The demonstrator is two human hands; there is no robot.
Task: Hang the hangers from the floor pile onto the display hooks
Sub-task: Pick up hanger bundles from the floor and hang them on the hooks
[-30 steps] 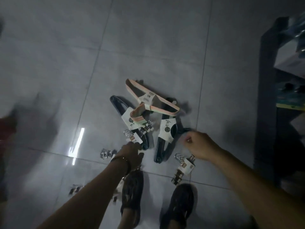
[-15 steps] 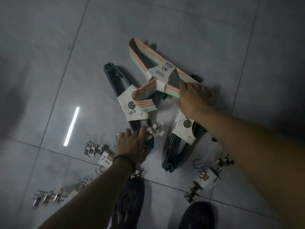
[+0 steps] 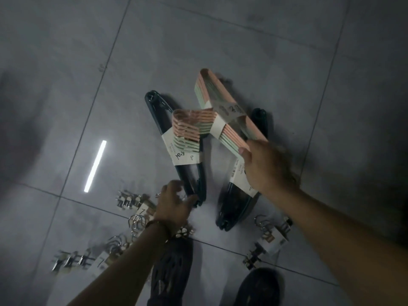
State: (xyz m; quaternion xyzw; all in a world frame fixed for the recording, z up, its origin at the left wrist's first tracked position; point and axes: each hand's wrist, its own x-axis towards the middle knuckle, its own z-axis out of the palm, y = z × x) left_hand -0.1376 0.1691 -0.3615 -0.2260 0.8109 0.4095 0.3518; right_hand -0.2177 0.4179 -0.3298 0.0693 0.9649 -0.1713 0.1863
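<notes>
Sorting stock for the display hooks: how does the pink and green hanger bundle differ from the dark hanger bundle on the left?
The pink and green plastic hanger bundle is pale and tilted up off the floor in the right hand; the dark plastic hanger bundle lies flat, the left hand open at its lower end. Both wear white paper bands.

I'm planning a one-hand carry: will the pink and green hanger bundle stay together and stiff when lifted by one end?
Probably. A white paper band wraps the pink and green hanger bundle, so the hangers should lift as one. It looks like rigid plastic, likely light. Held at one end by the right hand, it may swing or tilt.
</notes>
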